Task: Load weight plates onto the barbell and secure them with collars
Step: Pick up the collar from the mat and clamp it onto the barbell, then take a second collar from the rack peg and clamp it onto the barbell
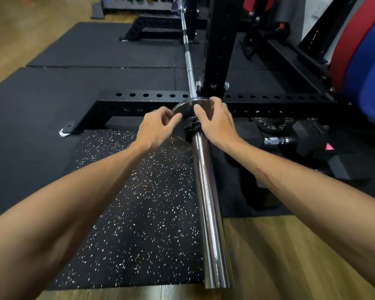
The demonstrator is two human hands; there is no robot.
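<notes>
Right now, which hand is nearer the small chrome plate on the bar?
Right. The right hand grips the small chrome plate at its rim; the left hand sits at its left edge, fingertips barely reaching.

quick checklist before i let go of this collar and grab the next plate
1. Small metal plate pushed to the inner end of the barbell sleeve: ok.
2. Collar against the plate: ok.
3. Collar locked: cannot tell, partly hidden by the hands.
4. Right hand on plate and collar: ok.
5. Left hand gripping anything: cannot tell, blurred.
6. Sleeve free outboard of the collar: ok.
</notes>
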